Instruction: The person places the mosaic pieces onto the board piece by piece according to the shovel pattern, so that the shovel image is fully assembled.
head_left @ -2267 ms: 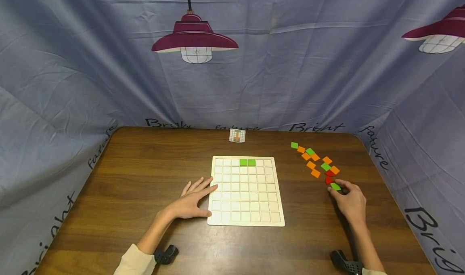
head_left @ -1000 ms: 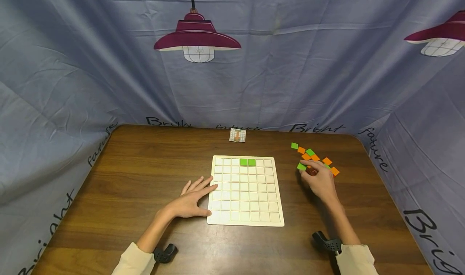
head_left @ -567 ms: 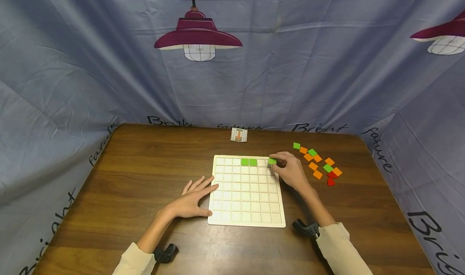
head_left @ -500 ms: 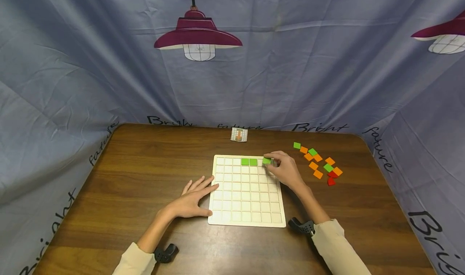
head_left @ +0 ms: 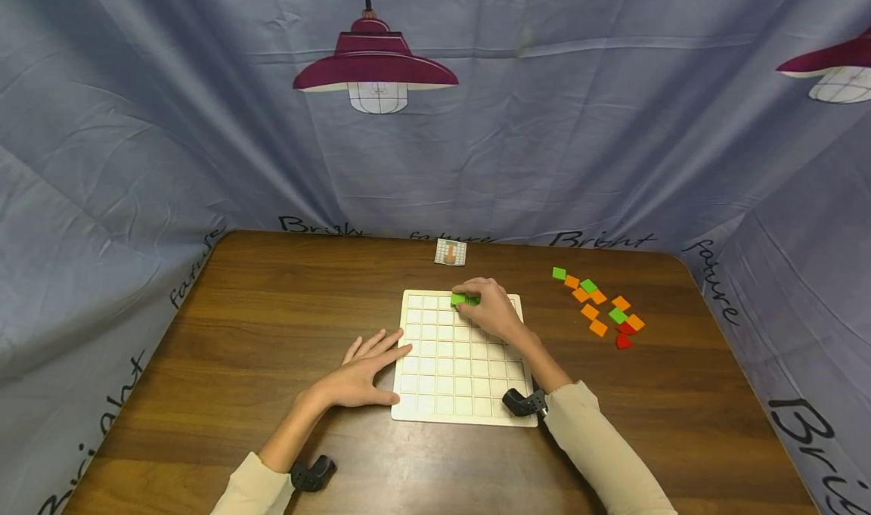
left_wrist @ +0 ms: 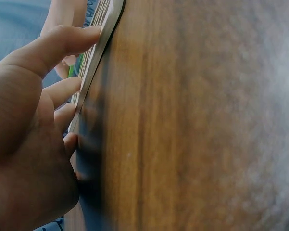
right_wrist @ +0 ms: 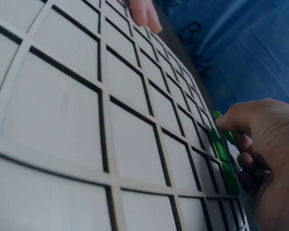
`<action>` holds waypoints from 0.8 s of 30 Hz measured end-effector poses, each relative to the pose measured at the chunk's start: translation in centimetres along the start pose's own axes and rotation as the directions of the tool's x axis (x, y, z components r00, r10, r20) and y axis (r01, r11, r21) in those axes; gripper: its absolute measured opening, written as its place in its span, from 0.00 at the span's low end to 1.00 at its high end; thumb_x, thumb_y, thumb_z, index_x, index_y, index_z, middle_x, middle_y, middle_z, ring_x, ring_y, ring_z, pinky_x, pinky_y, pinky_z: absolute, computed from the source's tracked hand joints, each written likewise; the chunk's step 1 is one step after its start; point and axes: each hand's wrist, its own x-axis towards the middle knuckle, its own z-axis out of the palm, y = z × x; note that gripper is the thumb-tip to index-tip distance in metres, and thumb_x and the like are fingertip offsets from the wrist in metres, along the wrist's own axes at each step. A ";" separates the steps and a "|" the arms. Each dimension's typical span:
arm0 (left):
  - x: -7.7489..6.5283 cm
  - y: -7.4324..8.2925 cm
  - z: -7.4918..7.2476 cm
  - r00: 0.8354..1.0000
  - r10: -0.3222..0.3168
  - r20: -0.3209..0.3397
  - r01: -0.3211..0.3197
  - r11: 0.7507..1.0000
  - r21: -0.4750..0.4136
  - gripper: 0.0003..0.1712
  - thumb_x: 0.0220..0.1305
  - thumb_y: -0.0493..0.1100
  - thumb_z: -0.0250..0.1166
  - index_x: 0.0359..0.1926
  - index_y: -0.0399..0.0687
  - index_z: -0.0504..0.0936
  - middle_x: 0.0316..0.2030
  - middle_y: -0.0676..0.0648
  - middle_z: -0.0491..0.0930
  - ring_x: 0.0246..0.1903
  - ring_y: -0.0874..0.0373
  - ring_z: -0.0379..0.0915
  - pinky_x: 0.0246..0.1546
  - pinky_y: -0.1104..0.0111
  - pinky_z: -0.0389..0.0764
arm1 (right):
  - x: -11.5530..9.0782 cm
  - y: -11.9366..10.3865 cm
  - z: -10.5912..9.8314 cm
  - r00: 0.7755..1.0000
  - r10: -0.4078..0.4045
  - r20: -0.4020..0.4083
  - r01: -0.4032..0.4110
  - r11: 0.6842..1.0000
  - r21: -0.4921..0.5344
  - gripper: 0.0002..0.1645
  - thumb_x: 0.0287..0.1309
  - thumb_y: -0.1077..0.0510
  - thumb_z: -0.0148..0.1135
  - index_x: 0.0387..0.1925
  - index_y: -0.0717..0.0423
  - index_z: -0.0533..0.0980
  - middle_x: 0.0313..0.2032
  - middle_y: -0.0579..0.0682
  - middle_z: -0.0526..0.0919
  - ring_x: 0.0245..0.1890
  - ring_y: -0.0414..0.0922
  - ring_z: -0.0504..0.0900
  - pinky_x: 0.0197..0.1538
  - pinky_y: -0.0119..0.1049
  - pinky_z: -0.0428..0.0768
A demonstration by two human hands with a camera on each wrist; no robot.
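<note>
A cream square board (head_left: 435, 364) with a grid of recessed cells lies flat on the table. My left hand (head_left: 357, 379) rests at its left edge, fingers spread, with thumb and fingertips touching the rim, as the left wrist view also shows. My right hand (head_left: 493, 311) is over the board's far row and pinches a green square tile (right_wrist: 224, 127) between thumb and fingers. The held tile looks tilted in the right wrist view, beside two green tiles (right_wrist: 230, 178) set in the far row. In the head view my right hand mostly hides those two.
Right of the board lie loose pieces: several orange tiles (head_left: 589, 311), three green tiles (head_left: 559, 273) and red pieces (head_left: 623, 341). A small card (head_left: 450, 252) printed with a grid and an orange figure lies behind the board. A blue-grey curtain (head_left: 517, 159) hangs behind the table.
My right hand picked up a green tile from the loose pieces at the right and carried it left to the board's far row. My left hand has stayed at the board's edge.
</note>
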 end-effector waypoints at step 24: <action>0.0 0.1 -0.1 1.000 -0.001 -0.004 0.001 1.000 -0.008 0.48 0.59 0.53 0.70 0.76 0.47 0.61 0.78 0.42 0.47 0.76 0.39 0.33 0.67 0.37 0.30 | 1.2 -0.5 1.4 0.997 -0.006 0.077 0.012 0.997 -0.078 0.18 0.60 0.60 0.67 0.53 0.56 0.84 0.53 0.54 0.81 0.53 0.54 0.71 0.48 0.46 0.74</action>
